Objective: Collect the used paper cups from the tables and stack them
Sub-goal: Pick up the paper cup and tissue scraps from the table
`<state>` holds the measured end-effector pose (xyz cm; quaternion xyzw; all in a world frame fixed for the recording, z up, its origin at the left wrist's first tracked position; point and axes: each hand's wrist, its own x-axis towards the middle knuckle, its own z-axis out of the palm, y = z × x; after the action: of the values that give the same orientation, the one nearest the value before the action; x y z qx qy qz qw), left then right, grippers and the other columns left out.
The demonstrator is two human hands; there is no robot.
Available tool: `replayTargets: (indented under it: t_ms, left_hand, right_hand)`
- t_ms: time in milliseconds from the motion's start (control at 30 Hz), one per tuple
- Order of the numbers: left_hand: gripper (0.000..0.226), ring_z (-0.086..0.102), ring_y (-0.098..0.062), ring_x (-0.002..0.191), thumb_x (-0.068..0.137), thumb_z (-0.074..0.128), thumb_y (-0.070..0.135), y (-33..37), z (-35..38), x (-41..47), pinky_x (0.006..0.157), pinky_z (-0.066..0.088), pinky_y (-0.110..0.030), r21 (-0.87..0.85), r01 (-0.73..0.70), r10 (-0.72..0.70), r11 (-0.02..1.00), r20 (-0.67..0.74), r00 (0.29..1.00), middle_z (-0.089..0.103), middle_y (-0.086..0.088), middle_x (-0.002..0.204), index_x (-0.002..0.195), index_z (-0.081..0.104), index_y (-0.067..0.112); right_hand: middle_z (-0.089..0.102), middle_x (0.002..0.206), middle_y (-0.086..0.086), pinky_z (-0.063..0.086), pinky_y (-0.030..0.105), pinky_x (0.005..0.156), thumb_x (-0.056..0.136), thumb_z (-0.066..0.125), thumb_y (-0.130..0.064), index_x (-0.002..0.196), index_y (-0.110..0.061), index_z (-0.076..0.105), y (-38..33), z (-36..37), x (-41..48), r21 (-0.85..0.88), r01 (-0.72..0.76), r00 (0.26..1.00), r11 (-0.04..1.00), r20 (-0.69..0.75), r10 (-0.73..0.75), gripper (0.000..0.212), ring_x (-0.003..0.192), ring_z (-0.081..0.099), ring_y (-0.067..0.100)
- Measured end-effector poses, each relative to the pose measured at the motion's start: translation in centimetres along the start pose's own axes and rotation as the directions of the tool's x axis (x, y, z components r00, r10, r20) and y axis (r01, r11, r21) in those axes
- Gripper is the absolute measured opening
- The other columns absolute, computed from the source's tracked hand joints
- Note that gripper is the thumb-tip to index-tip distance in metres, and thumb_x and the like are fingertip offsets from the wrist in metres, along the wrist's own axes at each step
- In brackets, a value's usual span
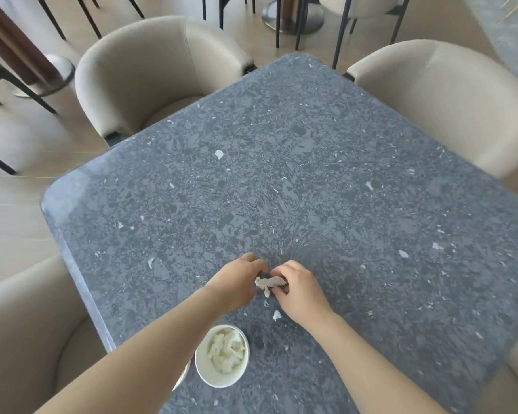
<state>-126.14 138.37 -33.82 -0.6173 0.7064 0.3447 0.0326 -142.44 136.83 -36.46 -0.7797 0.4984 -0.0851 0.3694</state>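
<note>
A white paper cup (222, 355) stands upright near the front edge of the grey speckled table (281, 180), with crumpled white tissue inside it. Just beyond the cup, my left hand (237, 282) and my right hand (299, 289) meet over the tabletop. Both pinch a small wad of crumpled white tissue (268, 282) between their fingertips; something dark shows under the wad. A small white scrap (277, 315) lies on the table below my right hand. My left forearm hides the spot left of the cup, where a pale curved edge shows.
Beige upholstered chairs surround the table: one at the far left (150, 76), one at the far right (449, 106), one at the near left (33, 333). Black chair legs and a metal table base (293, 16) stand on the wooden floor behind.
</note>
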Motion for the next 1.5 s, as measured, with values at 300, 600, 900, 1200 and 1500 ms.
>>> replayTargets:
  t_ms: [300,600,900,1200,1500]
  left_hand:
    - [0.049,0.052,-0.019,0.105,0.079,0.069,0.034,0.0,0.4,0.1,0.086,0.048,-0.036,0.06,-0.079,0.079,0.995,0.008,0.997,0.046,0.002,0.123,0.124,0.049,0.028]
    - [0.03,0.058,-0.022,0.1,0.089,0.059,0.02,0.3,0.7,0.6,0.084,0.048,-0.036,0.067,-0.074,0.074,0.995,0.007,0.997,0.052,0.002,0.116,0.118,0.055,0.024]
    - [0.017,0.06,-0.021,0.091,0.087,0.058,0.019,-0.8,0.9,-0.7,0.078,0.047,-0.03,0.029,-0.035,0.036,0.999,-0.041,0.998,0.059,0.002,0.106,0.102,0.064,0.022]
    - [0.017,0.061,-0.019,0.081,0.083,0.058,0.012,-0.9,-4.3,-6.8,0.073,0.045,-0.029,0.01,-0.004,0.006,1.0,-0.231,0.973,0.06,0.001,0.099,0.096,0.067,0.02]
    - [0.019,0.061,-0.014,0.082,0.084,0.058,0.017,-1.7,-3.0,-18.9,0.07,0.04,-0.021,-0.003,0.129,-0.123,0.992,-0.327,0.937,0.06,0.004,0.101,0.101,0.065,0.024]
  right_hand:
    - [0.05,0.114,-0.005,0.04,0.022,0.087,0.079,0.064,-0.028,0.117,-0.017,0.056,0.5,-0.1,-1.5,-0.067,0.061,0.998,0.996,0.01,-0.06,0.041,0.106,0.047,0.014]
    - [0.04,0.118,-0.01,0.04,0.024,0.09,0.073,0.072,-0.039,0.115,-0.02,0.055,1.1,-0.5,-1.3,-0.139,0.108,0.986,0.984,0.145,-0.087,0.049,0.109,0.038,0.01]
    - [0.058,0.094,0.002,0.042,0.022,0.07,0.084,0.058,-0.009,0.092,-0.01,0.068,-0.1,0.6,-0.9,-0.069,0.052,0.998,0.996,0.028,-0.05,0.013,0.084,0.057,0.02]
    - [0.06,0.093,-0.004,0.045,0.022,0.065,0.085,0.062,-0.017,0.095,-0.014,0.068,-5.2,-1.6,-1.5,-0.021,0.149,0.986,0.989,-0.066,-0.15,0.011,0.073,0.053,0.01]
    - [0.063,0.092,0.0,0.046,0.025,0.07,0.081,0.063,-0.011,0.089,-0.013,0.069,-12.4,0.5,-6.4,0.016,0.284,0.958,0.959,-0.031,-0.284,0.01,0.078,0.058,0.015]
